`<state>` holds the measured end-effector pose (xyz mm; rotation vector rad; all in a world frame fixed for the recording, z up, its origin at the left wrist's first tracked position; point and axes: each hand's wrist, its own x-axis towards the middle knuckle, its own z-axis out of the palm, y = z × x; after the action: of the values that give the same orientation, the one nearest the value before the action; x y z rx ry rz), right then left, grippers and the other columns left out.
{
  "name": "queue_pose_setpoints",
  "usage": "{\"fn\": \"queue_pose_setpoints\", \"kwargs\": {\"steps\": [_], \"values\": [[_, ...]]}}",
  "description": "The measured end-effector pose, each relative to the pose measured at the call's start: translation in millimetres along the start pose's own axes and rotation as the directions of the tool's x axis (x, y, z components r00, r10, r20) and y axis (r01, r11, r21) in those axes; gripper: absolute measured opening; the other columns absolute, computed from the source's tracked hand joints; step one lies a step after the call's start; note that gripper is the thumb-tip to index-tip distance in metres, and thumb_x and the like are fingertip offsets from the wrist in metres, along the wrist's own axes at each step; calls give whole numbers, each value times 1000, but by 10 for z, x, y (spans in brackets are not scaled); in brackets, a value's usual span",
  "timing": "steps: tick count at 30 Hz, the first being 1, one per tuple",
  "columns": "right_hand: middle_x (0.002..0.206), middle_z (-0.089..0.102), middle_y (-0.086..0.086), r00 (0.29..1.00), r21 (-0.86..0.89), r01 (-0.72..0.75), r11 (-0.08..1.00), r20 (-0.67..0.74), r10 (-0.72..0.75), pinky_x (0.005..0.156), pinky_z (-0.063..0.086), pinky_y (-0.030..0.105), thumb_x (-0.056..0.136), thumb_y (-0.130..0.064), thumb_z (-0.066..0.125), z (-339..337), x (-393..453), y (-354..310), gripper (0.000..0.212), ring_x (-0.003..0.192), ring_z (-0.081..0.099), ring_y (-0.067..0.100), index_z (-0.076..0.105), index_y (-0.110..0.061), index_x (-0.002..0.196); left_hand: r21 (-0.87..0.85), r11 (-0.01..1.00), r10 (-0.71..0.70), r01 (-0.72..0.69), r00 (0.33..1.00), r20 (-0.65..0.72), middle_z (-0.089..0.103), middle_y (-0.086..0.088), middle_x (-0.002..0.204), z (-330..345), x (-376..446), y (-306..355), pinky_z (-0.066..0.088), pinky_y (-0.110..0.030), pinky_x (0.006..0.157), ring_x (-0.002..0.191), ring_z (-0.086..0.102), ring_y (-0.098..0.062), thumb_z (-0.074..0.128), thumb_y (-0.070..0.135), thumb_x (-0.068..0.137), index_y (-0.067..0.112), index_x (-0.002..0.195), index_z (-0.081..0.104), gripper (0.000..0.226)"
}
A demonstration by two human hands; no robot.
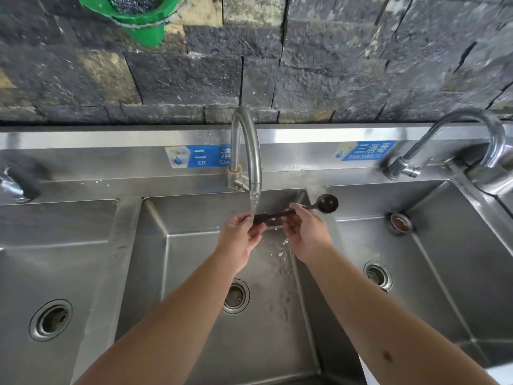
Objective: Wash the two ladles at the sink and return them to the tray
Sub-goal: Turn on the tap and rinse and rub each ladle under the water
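A dark ladle [327, 203] lies level over the middle basin [194, 273] of a steel sink. Its round bowl points right and its handle runs left under the water stream. My left hand [241, 234] pinches the handle's left end, right where the water falls. My right hand [306, 232] grips the handle nearer the bowl. Water runs from the middle faucet [247, 151] onto the handle and splashes down into the basin. Only one ladle shows, and no tray is in view.
The sink has a left basin [50, 259] and a right basin [444, 245], each with a drain. A second faucet [449, 140] curves over the right basin. A green container [138, 20] hangs on the dark stone wall above.
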<state>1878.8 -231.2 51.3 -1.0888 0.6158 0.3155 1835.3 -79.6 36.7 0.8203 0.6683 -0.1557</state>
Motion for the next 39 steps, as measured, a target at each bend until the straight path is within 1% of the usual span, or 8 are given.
{"fn": "queue_pose_setpoints", "kwargs": {"steps": [4, 9, 15, 21, 24, 28, 33, 39], "values": [[65, 71, 3, 996, -1, 74, 997, -52, -74, 62, 57, 26, 90, -14, 69, -148, -67, 22, 3, 61, 66, 15, 69, -11, 90, 170, 986, -6, 0, 999, 40, 67, -13, 77, 21, -69, -42, 50, -22, 54, 60, 63, -15, 49, -2, 96, 8, 93, 61, 16], [71, 70, 5, 997, -81, 75, 994, -24, -77, 52, 52, 23, 93, -8, 62, -22, -112, 146, 10, 57, 62, 14, 63, -13, 85, 159, 987, 28, -34, 999, 42, 63, -16, 75, -245, -272, -2, 43, -24, 57, 57, 56, -15, 49, -8, 93, 3, 94, 59, 14], [65, 72, 6, 978, -146, -134, 980, 140, 155, 48, 53, 23, 94, -8, 62, 376, -198, 514, 10, 57, 69, 14, 61, -11, 84, 51, 997, 71, -65, 990, -119, 63, -11, 69, -790, -659, 183, 45, -18, 47, 56, 57, -13, 48, -8, 93, 4, 88, 55, 15], [57, 70, 9, 929, -223, -196, 955, 269, 253, 39, 46, 20, 94, -3, 60, 655, -364, 798, 8, 47, 66, 15, 60, -2, 87, -35, 993, 102, -110, 978, -180, 61, -12, 65, -1099, -1118, 287, 46, -19, 42, 50, 55, -14, 45, -7, 94, 3, 87, 53, 15], [64, 71, 10, 931, -222, -221, 950, 243, 273, 40, 47, 21, 94, -2, 58, 657, -432, 910, 8, 48, 64, 15, 61, -5, 88, -9, 996, 87, -88, 988, -125, 61, -12, 62, -1141, -1255, 240, 46, -20, 42, 48, 56, -15, 42, -9, 94, 4, 94, 55, 19], [63, 67, 8, 948, -197, -271, 942, 112, 297, 37, 45, 17, 93, -4, 61, 509, -516, 1037, 7, 43, 58, 11, 61, -9, 88, 76, 994, -70, 74, 996, -55, 65, -13, 62, -1100, -1312, 86, 49, -20, 40, 47, 60, -14, 44, -12, 91, -5, 104, 59, 21], [61, 61, 7, 951, -138, -309, 941, -44, 306, 37, 46, 16, 88, -8, 71, 129, -588, 1106, 11, 39, 52, 9, 66, -2, 96, 298, 937, -195, 183, 981, 10, 67, -11, 64, -1006, -1246, -154, 45, -21, 42, 48, 59, -13, 52, 0, 92, -10, 108, 61, 20], [58, 52, 1, 978, -213, -201, 956, -102, 183, 38, 41, 21, 87, -17, 73, -317, -644, 1029, 14, 41, 44, 9, 63, -7, 89, 427, 865, -349, 266, 928, 130, 73, -25, 86, -866, -1157, -449, 51, -29, 50, 65, 68, -27, 49, 5, 95, -2, 105, 61, 17]]}}
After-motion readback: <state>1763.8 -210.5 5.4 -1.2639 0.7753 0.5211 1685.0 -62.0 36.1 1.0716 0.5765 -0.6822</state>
